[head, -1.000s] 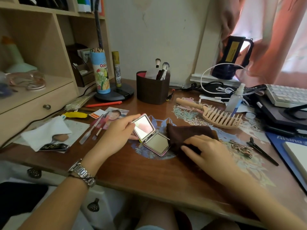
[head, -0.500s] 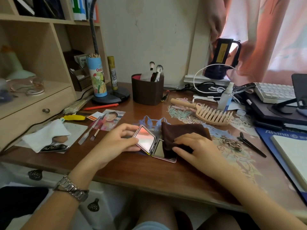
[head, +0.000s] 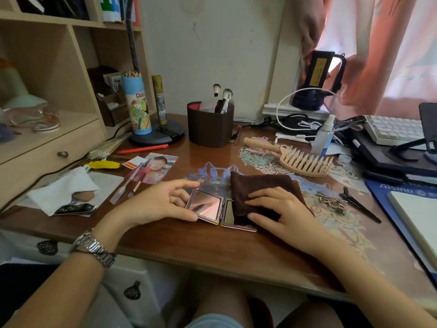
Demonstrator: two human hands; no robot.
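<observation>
Compared with a second ago, the brown cloth (head: 257, 185) has slid from beside the compact mirror (head: 205, 205) onto its right-hand panel, and the mirror has been turned to sit squarer to the person.

Head-camera view of a cluttered wooden counter (head: 189, 242). The mirror lies open and flat near the front edge, between the two hands, its two glass panels side by side. The left hand (head: 153, 204), a metal watch on its wrist, pinches the left panel, with the thumb along the near edge and the fingertips on the far edge. This grip probably keeps the small case from skating about while it is rubbed. The right hand (head: 283, 209) lies spread on the folded cloth, fingers nearly straight and pressing down, thumb out toward the near side. It presses rather than grips. The cloth covers most of the right panel, leaving only a narrow strip of glass showing beside the hinge. The left panel is bare and reflects pinkish light.

Judging by this, the right panel is being wiped and the left one is not yet covered.

Well behind lie a wooden hairbrush (head: 305, 162) and a printed photo (head: 157, 168).
</observation>
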